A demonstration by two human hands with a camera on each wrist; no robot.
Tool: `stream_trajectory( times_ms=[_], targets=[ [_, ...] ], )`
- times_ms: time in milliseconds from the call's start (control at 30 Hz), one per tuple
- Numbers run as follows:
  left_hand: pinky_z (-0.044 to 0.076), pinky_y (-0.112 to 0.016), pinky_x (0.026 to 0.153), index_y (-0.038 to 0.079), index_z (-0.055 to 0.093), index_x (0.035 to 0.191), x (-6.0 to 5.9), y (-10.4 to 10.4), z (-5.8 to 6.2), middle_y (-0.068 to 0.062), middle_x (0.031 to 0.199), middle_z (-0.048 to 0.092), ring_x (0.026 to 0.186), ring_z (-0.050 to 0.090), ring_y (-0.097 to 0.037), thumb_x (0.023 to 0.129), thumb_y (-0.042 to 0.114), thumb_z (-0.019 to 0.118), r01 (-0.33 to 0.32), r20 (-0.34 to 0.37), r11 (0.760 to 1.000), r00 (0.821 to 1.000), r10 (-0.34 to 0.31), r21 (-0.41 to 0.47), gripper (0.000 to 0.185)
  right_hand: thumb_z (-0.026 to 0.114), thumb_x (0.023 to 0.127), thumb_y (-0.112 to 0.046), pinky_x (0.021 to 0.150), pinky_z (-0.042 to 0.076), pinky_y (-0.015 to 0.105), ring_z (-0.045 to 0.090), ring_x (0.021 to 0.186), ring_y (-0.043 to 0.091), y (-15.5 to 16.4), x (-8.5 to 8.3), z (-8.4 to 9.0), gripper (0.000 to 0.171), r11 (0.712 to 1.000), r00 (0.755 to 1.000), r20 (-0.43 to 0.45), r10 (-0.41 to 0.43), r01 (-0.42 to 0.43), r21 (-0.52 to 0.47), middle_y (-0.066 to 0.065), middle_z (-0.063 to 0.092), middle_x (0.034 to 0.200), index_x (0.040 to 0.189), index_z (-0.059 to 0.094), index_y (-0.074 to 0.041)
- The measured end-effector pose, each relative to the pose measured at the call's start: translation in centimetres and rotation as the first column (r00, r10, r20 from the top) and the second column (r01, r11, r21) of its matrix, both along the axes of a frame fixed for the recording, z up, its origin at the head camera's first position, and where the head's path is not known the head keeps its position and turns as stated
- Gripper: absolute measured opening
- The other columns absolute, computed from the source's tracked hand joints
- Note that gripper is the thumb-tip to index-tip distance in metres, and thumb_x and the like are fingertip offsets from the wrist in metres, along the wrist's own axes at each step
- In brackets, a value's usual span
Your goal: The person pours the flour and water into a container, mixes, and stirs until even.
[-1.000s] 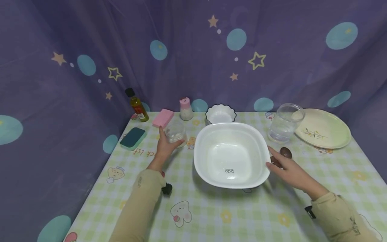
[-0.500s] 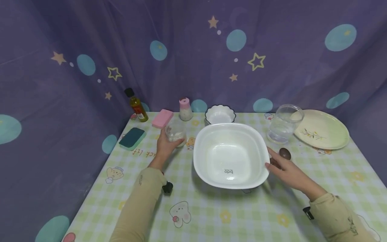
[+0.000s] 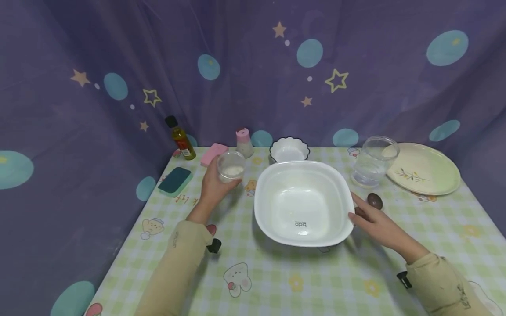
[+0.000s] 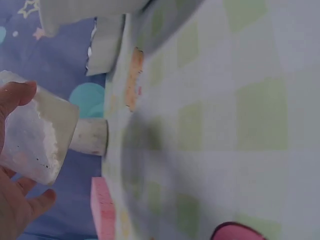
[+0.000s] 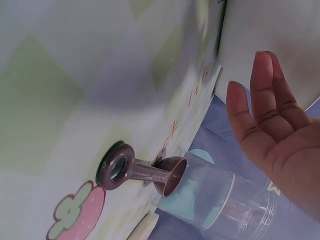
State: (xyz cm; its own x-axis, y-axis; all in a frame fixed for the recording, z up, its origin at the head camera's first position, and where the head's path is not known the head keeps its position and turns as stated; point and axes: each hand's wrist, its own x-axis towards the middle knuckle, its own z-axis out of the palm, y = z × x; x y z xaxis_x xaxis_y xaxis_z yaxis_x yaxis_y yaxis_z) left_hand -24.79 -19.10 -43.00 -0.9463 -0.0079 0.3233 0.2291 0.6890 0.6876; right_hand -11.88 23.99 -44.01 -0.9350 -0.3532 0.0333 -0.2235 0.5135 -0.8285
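Observation:
My left hand (image 3: 215,186) grips a small clear cup (image 3: 232,163) with a white, powdery substance in the bottom. In the left wrist view the cup (image 4: 37,127) is raised above the cloth, thumb on one side and fingers on the other. A white square basin (image 3: 302,241) stands in the middle of the table. My right hand (image 3: 375,224) rests against the basin's right side, thumb at the rim; the right wrist view shows its fingers (image 5: 262,95) extended along the basin wall. Beside that hand lies a brown measuring spoon (image 5: 142,172), mostly covered in the head view.
Behind the basin sits a scalloped white bowl (image 3: 289,150). A clear jug-like container of water (image 3: 371,169) and an oval plate (image 3: 428,171) stand at right. At left are a green sponge (image 3: 175,181), a pink sponge (image 3: 213,153), an oil bottle (image 3: 183,145) and a pink-topped shaker (image 3: 244,142).
The left hand has closed round the small cup and lifted it off the tablecloth. The right hand and basin stay in place.

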Motion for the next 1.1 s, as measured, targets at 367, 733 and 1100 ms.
stream_trajectory(
  times_ms=[367,733,1100],
  targets=[
    [0.032,-0.048,0.109,0.006,0.038,0.144,1.1,0.4,2.5,-0.014,0.14,0.048,0.129,0.043,-0.03,0.067,0.022,0.09,0.081,-0.114,0.992,0.989,-0.092,-0.093,0.094,0.048,0.104,-0.017,0.075,0.048,0.031,0.065,0.075,0.02,0.2,-0.1,0.2,0.066,0.993,0.994,0.109,0.027,-0.014,-0.121,0.008,0.07,0.088,0.156,0.01,-0.002],
    [0.029,-0.044,0.11,0.002,0.042,0.142,1.9,2.0,4.9,-0.015,0.139,0.049,0.129,0.042,-0.03,0.065,0.015,0.089,0.185,-0.229,0.949,0.942,-0.245,-0.254,0.091,0.047,0.105,-0.017,0.075,0.047,0.03,0.064,0.073,0.022,0.3,-0.2,0.0,0.066,0.981,0.986,0.159,0.052,-0.021,-0.191,0.008,0.069,0.082,0.156,0.008,-0.001],
    [0.029,-0.04,0.11,0.003,0.045,0.137,2.1,4.5,6.7,-0.012,0.137,0.051,0.126,0.044,-0.029,0.057,0.018,0.092,0.227,-0.294,0.848,0.868,-0.399,-0.48,0.094,0.048,0.104,-0.02,0.077,0.045,0.029,0.062,0.074,0.025,0.0,-0.2,0.0,0.067,0.98,0.976,0.217,0.037,0.007,-0.197,0.01,0.066,0.076,0.157,0.009,-0.006]
  ],
)
